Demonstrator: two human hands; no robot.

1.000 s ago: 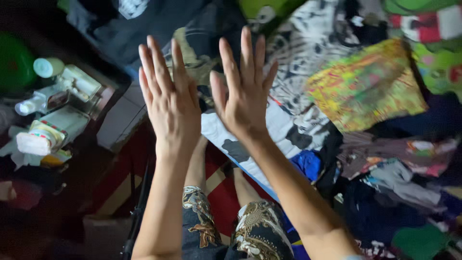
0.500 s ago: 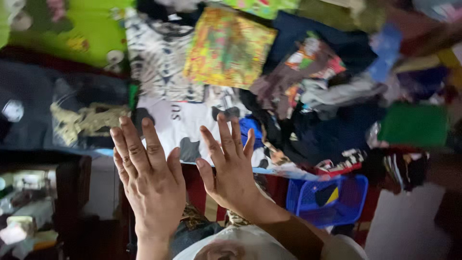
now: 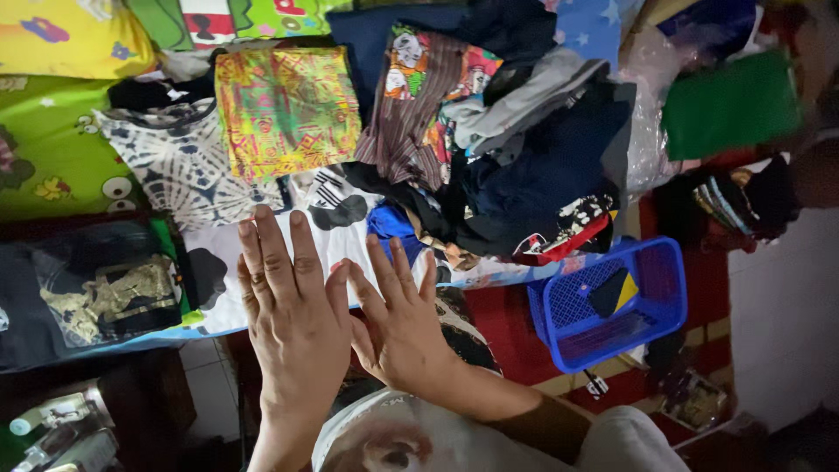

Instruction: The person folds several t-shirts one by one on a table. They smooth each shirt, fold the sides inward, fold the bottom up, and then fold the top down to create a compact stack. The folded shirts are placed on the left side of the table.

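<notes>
left hand [image 3: 294, 328], right hand [image 3: 400, 328], fingertips over white shirt [image 3: 332, 229]

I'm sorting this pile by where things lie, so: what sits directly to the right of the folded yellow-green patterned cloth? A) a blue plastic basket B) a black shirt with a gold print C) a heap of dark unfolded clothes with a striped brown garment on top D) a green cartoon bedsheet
C: the folded yellow-green patterned cloth borders the heap of dark unfolded clothes on its right; the blue plastic basket lies lower right.

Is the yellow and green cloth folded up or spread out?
Folded. The yellow and green cloth lies as a neat square with straight edges on the tie-dye shirt, beside a jumbled clothes pile.
</notes>
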